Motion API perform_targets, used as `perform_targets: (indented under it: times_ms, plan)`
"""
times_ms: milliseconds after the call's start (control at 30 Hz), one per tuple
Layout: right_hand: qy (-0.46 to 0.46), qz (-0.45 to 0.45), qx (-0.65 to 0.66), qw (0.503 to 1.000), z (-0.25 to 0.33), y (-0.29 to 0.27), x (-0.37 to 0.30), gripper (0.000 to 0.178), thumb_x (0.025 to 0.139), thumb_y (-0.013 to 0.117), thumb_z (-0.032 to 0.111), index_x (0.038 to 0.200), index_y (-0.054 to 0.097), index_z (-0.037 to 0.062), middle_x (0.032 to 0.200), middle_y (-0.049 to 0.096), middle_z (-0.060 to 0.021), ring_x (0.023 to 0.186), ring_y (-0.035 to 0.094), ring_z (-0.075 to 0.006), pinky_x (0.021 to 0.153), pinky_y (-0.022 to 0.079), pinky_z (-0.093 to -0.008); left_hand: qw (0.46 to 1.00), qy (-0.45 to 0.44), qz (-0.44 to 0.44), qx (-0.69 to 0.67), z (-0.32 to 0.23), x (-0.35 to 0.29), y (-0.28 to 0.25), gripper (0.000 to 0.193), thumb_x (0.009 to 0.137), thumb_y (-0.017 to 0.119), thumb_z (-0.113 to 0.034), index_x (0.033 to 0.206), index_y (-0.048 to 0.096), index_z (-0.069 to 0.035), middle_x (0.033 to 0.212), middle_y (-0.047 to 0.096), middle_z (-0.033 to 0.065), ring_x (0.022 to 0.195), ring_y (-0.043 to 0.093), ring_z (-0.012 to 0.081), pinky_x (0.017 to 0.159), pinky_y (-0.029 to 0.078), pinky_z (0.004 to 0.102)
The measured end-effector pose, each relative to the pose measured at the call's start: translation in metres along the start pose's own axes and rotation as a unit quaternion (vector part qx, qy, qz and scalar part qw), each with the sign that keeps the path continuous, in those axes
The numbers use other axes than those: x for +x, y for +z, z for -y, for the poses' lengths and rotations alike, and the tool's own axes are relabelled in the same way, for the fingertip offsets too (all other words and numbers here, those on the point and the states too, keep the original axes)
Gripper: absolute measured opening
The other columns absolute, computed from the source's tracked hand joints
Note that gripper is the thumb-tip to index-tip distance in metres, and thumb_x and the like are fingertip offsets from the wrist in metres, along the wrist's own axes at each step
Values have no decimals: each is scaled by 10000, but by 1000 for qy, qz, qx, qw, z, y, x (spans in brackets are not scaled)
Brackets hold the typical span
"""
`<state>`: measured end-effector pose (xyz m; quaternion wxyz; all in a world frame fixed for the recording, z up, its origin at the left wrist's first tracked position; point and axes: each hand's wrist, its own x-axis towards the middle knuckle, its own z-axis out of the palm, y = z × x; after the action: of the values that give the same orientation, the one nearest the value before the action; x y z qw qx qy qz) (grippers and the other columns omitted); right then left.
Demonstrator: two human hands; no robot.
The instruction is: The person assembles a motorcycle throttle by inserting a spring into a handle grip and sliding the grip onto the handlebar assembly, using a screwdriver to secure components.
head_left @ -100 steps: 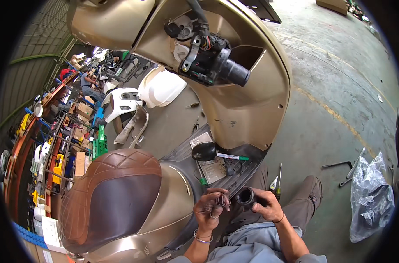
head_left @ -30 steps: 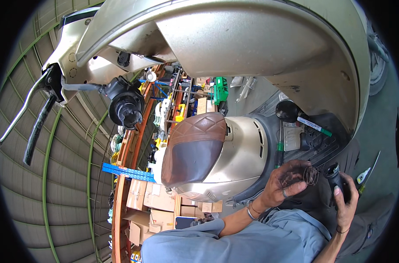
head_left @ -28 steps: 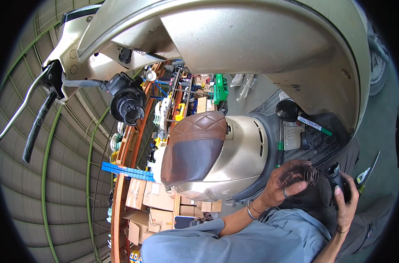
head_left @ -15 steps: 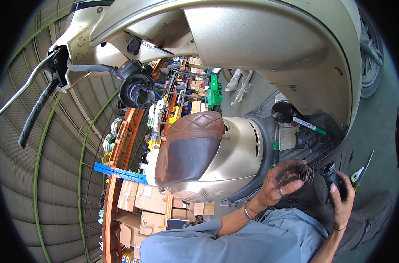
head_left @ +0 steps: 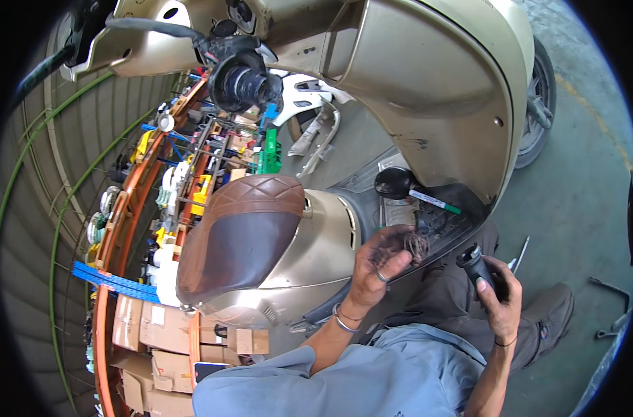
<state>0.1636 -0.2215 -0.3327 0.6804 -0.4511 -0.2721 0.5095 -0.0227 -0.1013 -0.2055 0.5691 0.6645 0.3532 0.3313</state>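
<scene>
My left hand (head_left: 382,267) holds a small loose coil of thin wire (head_left: 417,247) at its fingertips, and the fingers look smudged dark. To the right of it, my right hand (head_left: 503,295) is wrapped round a black handlebar grip (head_left: 475,264), its hollow collared end tilted up toward the scooter. The wire and the grip are apart. Beyond my hands is a gold scooter (head_left: 428,97) with a brown seat (head_left: 243,236). On its footboard lie a round black mirror (head_left: 394,183) and a white marker with a green cap (head_left: 434,201).
At the upper left, the bare black handlebar end (head_left: 243,87) sticks out with a cable. Orange shelving (head_left: 102,333) holding cardboard boxes (head_left: 165,323) stands at left. White body panels (head_left: 302,97) lie beyond the scooter. Metal tools (head_left: 612,323) lie on the floor at right.
The view has turned, so the scooter and both hands appear further left. My left hand keeps the wire coil and my right hand keeps the handlebar grip.
</scene>
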Motion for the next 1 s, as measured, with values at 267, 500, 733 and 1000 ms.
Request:
perform_targets:
  times_ms: [267, 500, 733, 1000]
  plan:
    - [-67, 24, -10, 997, 54, 37, -14, 489, 823, 739, 201, 1201, 597, -76, 1076, 634, -126, 945, 613, -170, 847, 478, -293, 994, 101, -21, -47, -28, 10, -14, 520, 881, 701, -307, 1225, 568, 60, 976, 679, 159, 824, 643, 208, 771, 517, 334]
    - [-110, 16, -42, 993, 89, 73, -24, 466, 834, 748, 174, 1202, 601, -72, 1063, 642, -124, 926, 618, -167, 830, 486, -289, 983, 173, -4, -57, -38, 14, -23, 520, 916, 657, -346, 1212, 565, 72, 961, 668, 151, 811, 637, 210, 752, 520, 347]
    - [-165, -19, -58, 984, 130, 101, -20, 439, 859, 739, 154, 1209, 599, -69, 952, 654, -91, 778, 606, -103, 694, 479, -231, 920, 139, 56, -361, -66, 51, -38, 378, 988, 542, -295, 1172, 562, 34, 971, 660, 174, 819, 654, 252, 735, 548, 367]
    - [-226, -20, -130, 965, 149, 127, -21, 427, 868, 738, 164, 1203, 611, -67, 912, 671, -88, 781, 602, -102, 679, 469, -224, 938, 257, 72, -222, -83, 40, -39, 436, 943, 659, -261, 1231, 570, 54, 1031, 688, 153, 854, 662, 177, 755, 543, 308]
